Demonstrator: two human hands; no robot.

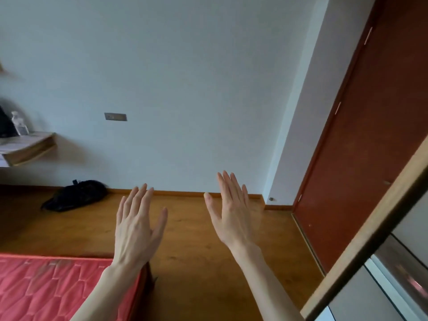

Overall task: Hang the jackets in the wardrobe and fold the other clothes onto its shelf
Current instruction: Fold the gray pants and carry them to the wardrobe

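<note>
With left hand (136,225) and right hand (234,212) flat, fingers (228,184) spread and holding nothing, best to look for clothes first, maybe near the red bed (58,286) at lower left.

mattress (58,283) red, quilted | floor (208,262) brown wood | wall (185,77) pale blue-grey | door (370,147) red-brown | bag (74,195) black

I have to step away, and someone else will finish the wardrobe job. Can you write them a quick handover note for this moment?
Left hand: open, fingers spread, holding nothing.
Right hand: open, also holding nothing.
Both are raised over the wooden floor.
No jackets or other clothes in view; a red mattress lies lower left, a wood-framed panel stands at right, perhaps the wardrobe.
Done: cannot tell.
Left: find the clothes, hang the jackets, fold the rest.
</note>
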